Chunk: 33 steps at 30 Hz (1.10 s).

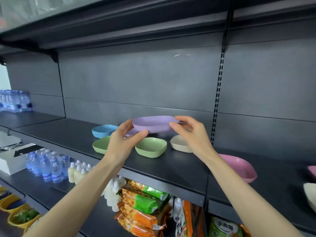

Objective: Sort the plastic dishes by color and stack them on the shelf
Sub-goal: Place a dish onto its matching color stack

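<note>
Both forearms (82, 190) reach up to a purple dish (152, 124), held in the air just above and behind the middle green dish (151, 147) on the shelf (171, 168). Its long axis runs left to right, one end in each hand. The left hand (124, 141) pinches the left end with its thumb under the near wall. The right hand (191, 132) pinches the right end, thumb on the near rim. Neither hand is nearer. It is a shallow, matte lilac oval, upright and empty. Up-left of the green dish, a purple sliver (130, 132) may be its matching stack; I cannot tell.
</note>
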{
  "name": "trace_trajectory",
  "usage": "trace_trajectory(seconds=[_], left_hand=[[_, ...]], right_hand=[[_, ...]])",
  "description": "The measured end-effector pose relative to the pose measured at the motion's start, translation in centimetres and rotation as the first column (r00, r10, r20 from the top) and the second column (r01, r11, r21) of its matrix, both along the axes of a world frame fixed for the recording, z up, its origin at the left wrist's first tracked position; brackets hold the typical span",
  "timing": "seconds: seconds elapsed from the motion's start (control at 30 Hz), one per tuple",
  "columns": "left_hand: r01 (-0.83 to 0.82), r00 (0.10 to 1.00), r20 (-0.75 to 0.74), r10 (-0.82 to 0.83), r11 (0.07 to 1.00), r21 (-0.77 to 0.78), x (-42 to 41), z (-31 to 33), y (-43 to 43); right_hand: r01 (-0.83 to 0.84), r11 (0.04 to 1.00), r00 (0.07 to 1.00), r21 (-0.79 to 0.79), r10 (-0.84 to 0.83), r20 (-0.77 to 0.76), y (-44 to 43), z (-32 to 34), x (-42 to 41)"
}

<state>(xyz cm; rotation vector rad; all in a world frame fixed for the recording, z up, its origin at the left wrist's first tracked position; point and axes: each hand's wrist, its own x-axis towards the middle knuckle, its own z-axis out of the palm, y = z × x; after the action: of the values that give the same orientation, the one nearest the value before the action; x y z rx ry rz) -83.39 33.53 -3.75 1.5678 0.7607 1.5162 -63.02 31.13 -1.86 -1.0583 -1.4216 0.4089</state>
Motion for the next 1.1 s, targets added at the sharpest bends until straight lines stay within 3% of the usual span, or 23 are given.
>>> trace_trajectory(seconds=[0.33,0.77,1.1], left_hand=[[-0.073,0.996,-0.063,0.071,0.996,-0.041,-5.2,0.1,13.8],[0.040,0.970,-0.234,-0.066,0.993,-0.115,-7.1,-1.0,28.9],[0.216,0.842,-0.458,-0.285,0.956,-0.199,-8.2,-2.1,38.6]], right_hand=[[-0.010,0.998,0.996,-0.055,0.015,0.092,14.2,-0.3,-4.1],[0.102,0.973,0.980,-0.205,-0.063,0.190,26.8,-1.5,-5.4],[0.296,0.886,0.926,-0.356,-0.175,0.334,30.7,-2.9,-6.7]])
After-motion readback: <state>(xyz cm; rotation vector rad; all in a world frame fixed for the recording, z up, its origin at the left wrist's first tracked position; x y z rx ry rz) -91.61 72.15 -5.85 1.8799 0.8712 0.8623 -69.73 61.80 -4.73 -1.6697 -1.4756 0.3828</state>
